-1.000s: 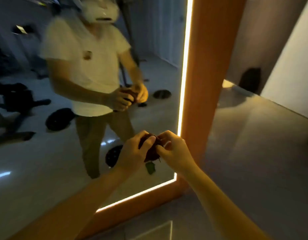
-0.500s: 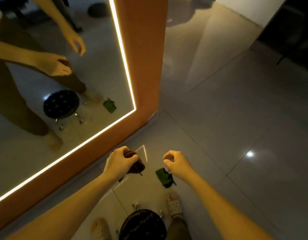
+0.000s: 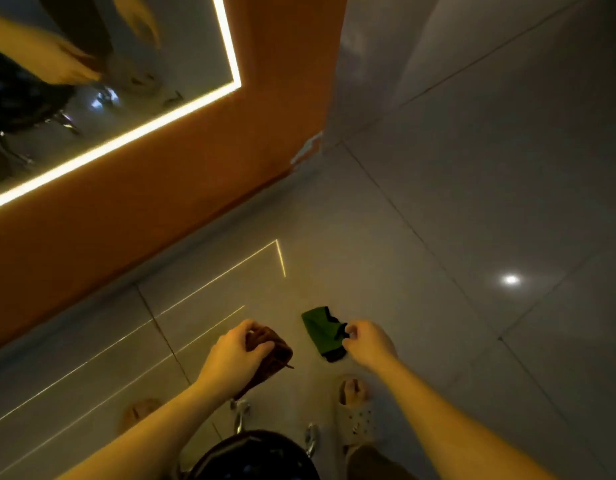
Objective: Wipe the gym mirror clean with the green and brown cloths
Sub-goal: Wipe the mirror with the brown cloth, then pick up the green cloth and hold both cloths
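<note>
I am looking down at the floor. My left hand (image 3: 235, 358) grips the bunched brown cloth (image 3: 273, 355), held above the tiles. The green cloth (image 3: 322, 332), with dark edging, lies crumpled on the floor in front of my right foot. My right hand (image 3: 369, 342) hovers at the green cloth's right edge with thumb and fingers curled together. I cannot tell whether they touch it. The mirror (image 3: 133, 64) with its lit border fills the upper left, set in an orange frame (image 3: 161, 202).
A black round stool (image 3: 258, 455) with chrome legs stands directly below me between my feet; my right foot wears a pale perforated clog (image 3: 355, 420). Grey glossy floor tiles (image 3: 473, 202) spread to the right. The frame's lower corner (image 3: 306, 150) is chipped.
My view tilted from the mirror down to the floor. The green cloth went from my hands to the floor. My hands parted; the right one has since moved onto the green cloth's edge.
</note>
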